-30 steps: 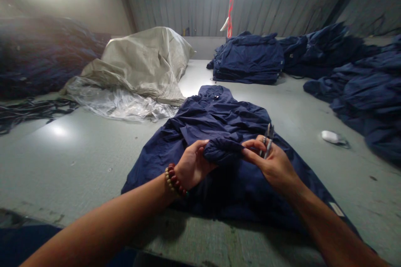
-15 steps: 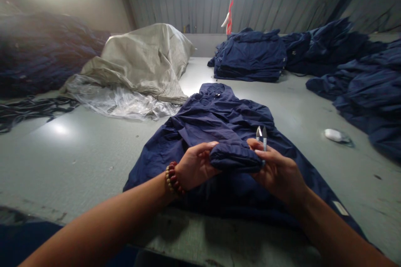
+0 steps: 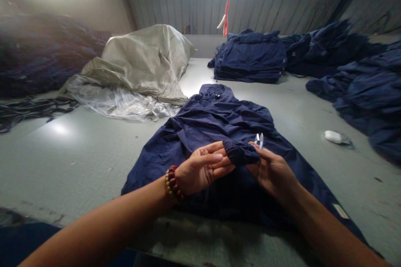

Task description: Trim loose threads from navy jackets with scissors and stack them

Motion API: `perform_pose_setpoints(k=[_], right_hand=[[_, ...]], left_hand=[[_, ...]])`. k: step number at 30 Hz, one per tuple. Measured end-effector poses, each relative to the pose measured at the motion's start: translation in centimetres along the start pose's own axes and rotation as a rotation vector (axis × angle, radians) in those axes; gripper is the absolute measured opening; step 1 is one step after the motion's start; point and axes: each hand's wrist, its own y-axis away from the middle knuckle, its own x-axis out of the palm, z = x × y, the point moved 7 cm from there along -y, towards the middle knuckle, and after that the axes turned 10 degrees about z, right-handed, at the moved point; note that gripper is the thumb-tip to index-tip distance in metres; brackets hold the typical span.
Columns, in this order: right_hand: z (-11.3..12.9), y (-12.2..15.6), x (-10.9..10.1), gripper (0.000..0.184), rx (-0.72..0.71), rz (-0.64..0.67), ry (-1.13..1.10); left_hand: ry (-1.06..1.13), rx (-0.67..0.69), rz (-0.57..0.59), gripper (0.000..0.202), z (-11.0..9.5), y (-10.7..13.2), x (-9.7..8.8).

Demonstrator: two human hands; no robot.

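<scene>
A navy jacket [image 3: 216,121] lies spread on the table, its collar end away from me. Over it, both hands are at a gathered sleeve cuff [image 3: 241,152]. My left hand [image 3: 203,167], with a bead bracelet [image 3: 173,182] on its wrist, has its fingers stretched out against the cuff's left end; the thumb is off the cloth. Closed on the cuff's right end, my right hand [image 3: 271,169] also keeps a pair of thread snips [image 3: 259,140], blades pointing up. The snips' handles are hidden in that hand.
A folded navy stack [image 3: 249,56] stands at the back, with loose navy garments [image 3: 372,87] to the right. A beige cover [image 3: 147,58] and clear plastic [image 3: 122,100] lie back left. Dark cords [image 3: 34,110] are at far left, a white object [image 3: 333,136] at right. A red strip [image 3: 228,2] hangs overhead.
My left thumb has come off the cuff and its fingers have straightened. The cuff has turned and shifted a little up and right. The snips sit slightly lower.
</scene>
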Motion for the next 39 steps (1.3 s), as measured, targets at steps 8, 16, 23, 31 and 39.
perform_pose_setpoints(k=[8, 16, 23, 31, 39], right_hand=[[-0.4, 0.3, 1.2, 0.031, 0.084, 0.023, -0.046], [1.6, 0.7, 2.4, 0.053, -0.06, 0.104, 0.074], [3.3, 1.3, 3.3, 0.056, -0.273, 0.195, 0.557], [5.3, 5.4, 4.9, 0.045, -0.871, -0.079, 1.049], [5.7, 6.2, 4.7, 0.044, -0.934, -0.183, 1.019]], left_hand=[[-0.048, 0.0, 0.019, 0.042, -0.1, 0.1, 0.6], [-0.262, 0.086, -0.21, 0.039, -1.0, 0.1, -1.5], [-0.914, 0.37, -0.458, 0.027, -4.7, 1.2, -2.0], [-1.813, 0.636, -0.284, 0.03, -4.6, 3.0, 2.8], [-1.729, 0.554, -0.182, 0.029, -4.0, 2.8, 2.7]])
